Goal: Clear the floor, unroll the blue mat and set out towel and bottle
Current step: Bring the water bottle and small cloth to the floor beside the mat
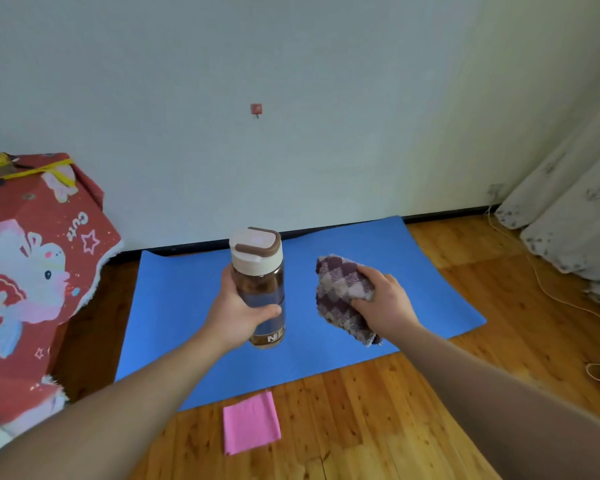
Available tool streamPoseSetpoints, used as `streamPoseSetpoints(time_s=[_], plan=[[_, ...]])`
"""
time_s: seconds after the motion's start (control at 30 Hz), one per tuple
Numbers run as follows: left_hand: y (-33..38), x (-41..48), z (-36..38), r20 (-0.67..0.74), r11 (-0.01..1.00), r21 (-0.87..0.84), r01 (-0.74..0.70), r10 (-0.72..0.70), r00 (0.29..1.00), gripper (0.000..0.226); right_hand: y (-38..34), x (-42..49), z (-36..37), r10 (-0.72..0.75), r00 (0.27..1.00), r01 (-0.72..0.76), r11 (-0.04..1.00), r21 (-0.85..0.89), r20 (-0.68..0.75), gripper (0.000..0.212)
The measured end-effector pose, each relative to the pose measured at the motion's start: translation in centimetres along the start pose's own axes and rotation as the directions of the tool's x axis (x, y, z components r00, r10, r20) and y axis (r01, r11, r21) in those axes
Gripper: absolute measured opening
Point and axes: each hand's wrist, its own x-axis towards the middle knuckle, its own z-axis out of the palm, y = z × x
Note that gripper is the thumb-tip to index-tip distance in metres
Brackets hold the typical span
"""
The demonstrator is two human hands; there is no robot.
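Trouble, if it came, seemed likeliest from the tall brown see-through plastic bottle (261, 292) with its cream lid. The left hand (238, 318) held it upright in the air above the flat blue foam mat (413, 271), fingers wrapped round its middle and thumb across the front. Set down off true on that soft mat, so tall and narrow a thing could tip and roll. The right hand (383, 304) had its fingers bunched on the crumpled purple-and-grey checked towel (338, 289), also aloft over the mat, just beside the bottle but apart from it. Dropped in that wad, it would land in a heap rather than lie neat. A pink square cloth (250, 422) lay on the wooden plank floor (430, 393) just off the mat's near edge, and a thin white cable (548, 292) trailed at the right; either might catch a foot.
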Motion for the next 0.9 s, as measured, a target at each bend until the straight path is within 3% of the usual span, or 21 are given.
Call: streamPoseSetpoints(time_s=[0.37, 0.53, 0.7, 0.9], plan=[[-3.1, 2.4, 5.7, 0.007, 1.000, 0.016, 0.024, -0.025, 1.000, 0.083, 7.2, 2.4, 1.1, 0.029, 0.999, -0.029, 0.999, -0.018, 0.040, 0.059], [-6.9, 2.3, 10.3, -0.067, 0.993, 0.027, 0.113, -0.111, 0.992, 0.082, 12.7, 5.2, 3.3, 0.019, 0.980, -0.007, 0.998, -0.061, 0.200, 0.058], [-13.7, 2.5, 15.7, -0.187, 0.988, -0.018, 0.151, -0.152, 0.971, 0.088, 20.2, 7.9, 8.1, -0.016, 0.948, 0.034, 0.998, -0.052, 0.319, 0.058], [-25.8, 4.6, 22.0, -0.186, 0.978, -0.007, 0.209, -0.206, 0.961, 0.093, 31.4, 9.8, 17.9, 0.018, 0.928, 0.000, 0.999, -0.047, 0.371, 0.058]])
